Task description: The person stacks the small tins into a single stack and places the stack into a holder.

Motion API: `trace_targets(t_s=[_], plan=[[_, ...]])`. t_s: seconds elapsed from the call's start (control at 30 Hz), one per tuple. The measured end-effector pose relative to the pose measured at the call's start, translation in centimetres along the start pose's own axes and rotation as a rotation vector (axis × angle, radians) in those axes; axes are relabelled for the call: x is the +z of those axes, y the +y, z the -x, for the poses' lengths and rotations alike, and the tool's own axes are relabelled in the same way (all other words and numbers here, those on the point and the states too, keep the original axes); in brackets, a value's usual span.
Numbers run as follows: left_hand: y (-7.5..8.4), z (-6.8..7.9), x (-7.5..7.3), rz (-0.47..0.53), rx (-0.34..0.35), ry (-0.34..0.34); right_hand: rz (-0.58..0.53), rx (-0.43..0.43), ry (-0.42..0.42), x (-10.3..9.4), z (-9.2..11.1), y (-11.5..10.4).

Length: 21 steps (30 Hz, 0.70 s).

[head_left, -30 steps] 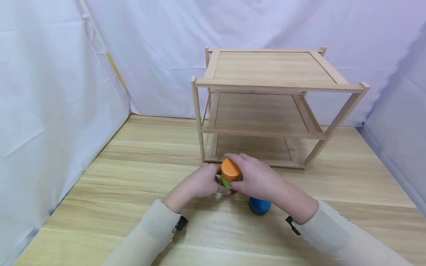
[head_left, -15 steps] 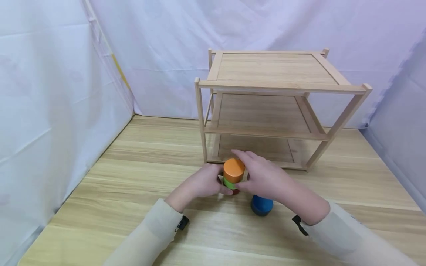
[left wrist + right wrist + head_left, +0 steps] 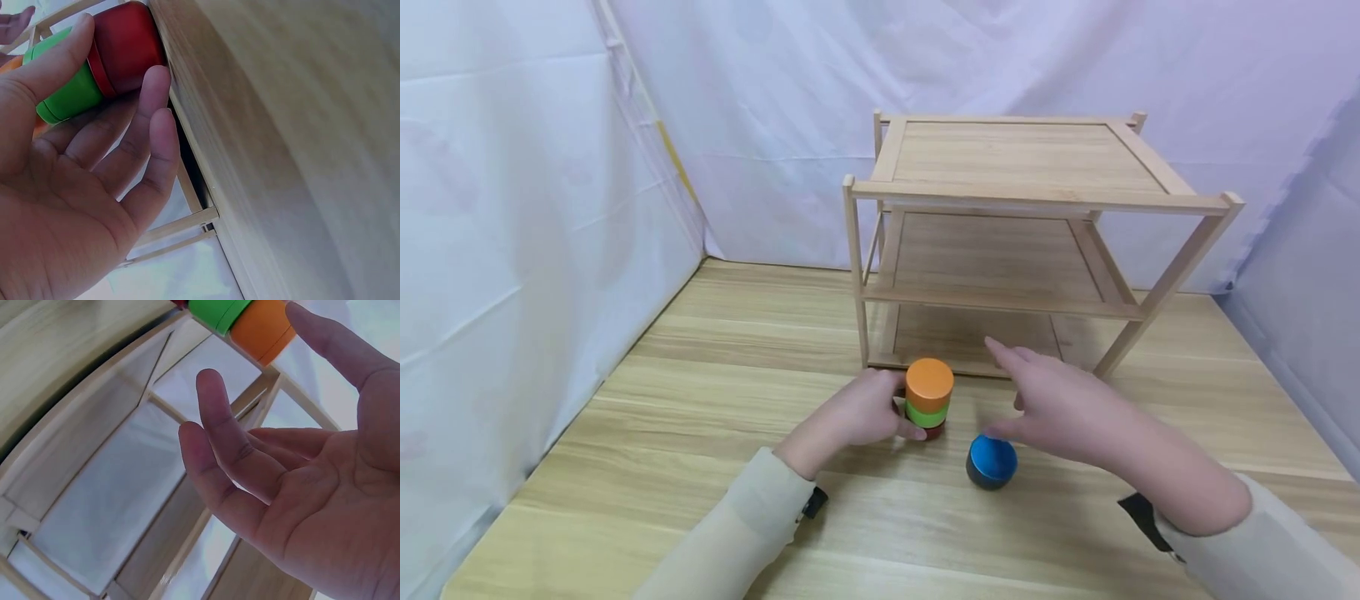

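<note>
A stack of small round cups stands on the table in front of the shelf: an orange cup [image 3: 929,382] on top, a green cup [image 3: 927,414] in the middle, a red cup [image 3: 128,47] at the bottom. My left hand [image 3: 868,408] holds the stack low from its left, thumb in front and fingers behind, around the red cup. Apart from the stack, my right hand [image 3: 1060,404] hovers to its right with fingers spread and nothing in them. Just below its thumb, a blue cup [image 3: 992,463] stands on the table, mouth up.
A wooden shelf [image 3: 1000,303] with three tiers rises right behind the cups. White cloth [image 3: 760,125] hangs at the back and both sides of the wooden table [image 3: 737,333].
My right hand has let go of the orange cup and moved right, uncovering the blue cup. My left hand stays at the stack. The head view has shifted slightly.
</note>
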<state>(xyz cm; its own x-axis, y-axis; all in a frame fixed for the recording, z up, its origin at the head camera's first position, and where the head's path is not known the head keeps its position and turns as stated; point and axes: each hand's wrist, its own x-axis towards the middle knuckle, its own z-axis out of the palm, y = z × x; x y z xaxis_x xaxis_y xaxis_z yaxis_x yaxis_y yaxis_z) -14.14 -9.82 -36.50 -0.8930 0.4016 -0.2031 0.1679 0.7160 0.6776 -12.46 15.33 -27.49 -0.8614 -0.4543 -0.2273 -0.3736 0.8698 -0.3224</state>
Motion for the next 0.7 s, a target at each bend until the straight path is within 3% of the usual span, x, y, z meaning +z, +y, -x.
trace_targets(t_s=[0.33,0.7], plan=[[0.1,0.0,0.1,-0.005,-0.015,0.002,0.031,0.011,-0.017,1.6,1.6,2.7],[-0.1,-0.3,-0.1,-0.012,-0.006,0.010,0.034,-0.008,-0.047,3.8,2.9,3.9]])
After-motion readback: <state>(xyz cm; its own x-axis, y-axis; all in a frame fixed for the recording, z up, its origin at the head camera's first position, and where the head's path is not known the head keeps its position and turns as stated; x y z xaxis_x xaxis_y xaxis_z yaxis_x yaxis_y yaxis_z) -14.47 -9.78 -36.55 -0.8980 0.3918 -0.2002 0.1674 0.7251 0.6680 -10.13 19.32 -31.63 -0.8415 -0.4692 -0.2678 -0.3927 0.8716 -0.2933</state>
